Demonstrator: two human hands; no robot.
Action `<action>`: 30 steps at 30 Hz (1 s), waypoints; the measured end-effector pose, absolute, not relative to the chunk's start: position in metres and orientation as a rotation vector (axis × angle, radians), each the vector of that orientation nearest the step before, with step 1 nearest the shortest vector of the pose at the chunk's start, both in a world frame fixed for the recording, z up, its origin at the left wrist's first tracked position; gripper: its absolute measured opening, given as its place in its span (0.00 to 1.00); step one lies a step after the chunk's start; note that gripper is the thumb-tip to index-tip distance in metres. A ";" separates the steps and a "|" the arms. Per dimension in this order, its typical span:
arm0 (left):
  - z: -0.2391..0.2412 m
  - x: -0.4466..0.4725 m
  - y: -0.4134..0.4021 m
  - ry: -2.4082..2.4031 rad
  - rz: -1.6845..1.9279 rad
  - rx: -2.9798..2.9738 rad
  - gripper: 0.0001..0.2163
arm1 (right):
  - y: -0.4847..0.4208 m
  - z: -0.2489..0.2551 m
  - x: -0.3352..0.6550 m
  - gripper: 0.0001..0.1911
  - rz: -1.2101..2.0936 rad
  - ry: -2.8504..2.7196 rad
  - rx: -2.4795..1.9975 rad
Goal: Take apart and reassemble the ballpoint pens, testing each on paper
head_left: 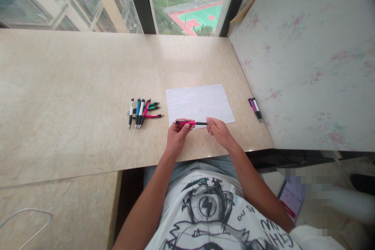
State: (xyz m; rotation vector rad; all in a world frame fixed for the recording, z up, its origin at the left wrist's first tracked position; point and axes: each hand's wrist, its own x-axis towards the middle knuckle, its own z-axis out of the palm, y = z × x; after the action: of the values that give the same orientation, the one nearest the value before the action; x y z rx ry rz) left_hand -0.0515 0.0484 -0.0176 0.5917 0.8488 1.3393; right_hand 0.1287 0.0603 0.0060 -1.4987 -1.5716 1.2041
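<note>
A pink pen with black ends lies level between my two hands, above the near edge of a written sheet of paper. My left hand is closed on its pink barrel, thumb on top. Around its black tip end, on the right, the fingers of my right hand are pinched. To the left of the paper lies a loose group of pens: a white pen, a blue pen, another white pen, pink pens and green pens, some crossing each other.
By the flowered wall on the right lie a purple pen and a white pen. The stone-patterned counter runs left below the windows. A pale cable rests on the lower surface at left.
</note>
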 end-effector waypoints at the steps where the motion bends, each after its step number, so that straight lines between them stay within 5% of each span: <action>1: -0.018 -0.052 0.048 0.857 1.337 0.602 0.09 | 0.061 0.006 0.130 0.26 1.244 -1.567 -1.498; 8: -0.017 -0.051 0.047 1.009 1.330 0.701 0.14 | 0.064 0.032 0.129 0.12 0.966 -1.848 -1.399; 19: 0.003 -0.046 0.050 1.151 1.299 1.088 0.10 | 0.059 0.028 0.122 0.14 1.379 -1.580 -1.249; 26: -0.012 -0.070 0.051 1.338 1.128 1.764 0.07 | 0.069 0.009 0.133 0.44 1.334 -1.131 -1.127; 30: -0.019 -0.072 0.051 1.338 0.972 2.090 0.10 | 0.072 0.009 0.137 0.49 1.296 -1.078 -1.147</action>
State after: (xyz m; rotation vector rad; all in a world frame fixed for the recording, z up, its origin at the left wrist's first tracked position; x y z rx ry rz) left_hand -0.0720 0.0511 -0.0190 2.0904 1.3384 0.9715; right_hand 0.1366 0.0717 0.0088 -1.1469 -1.0775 1.2955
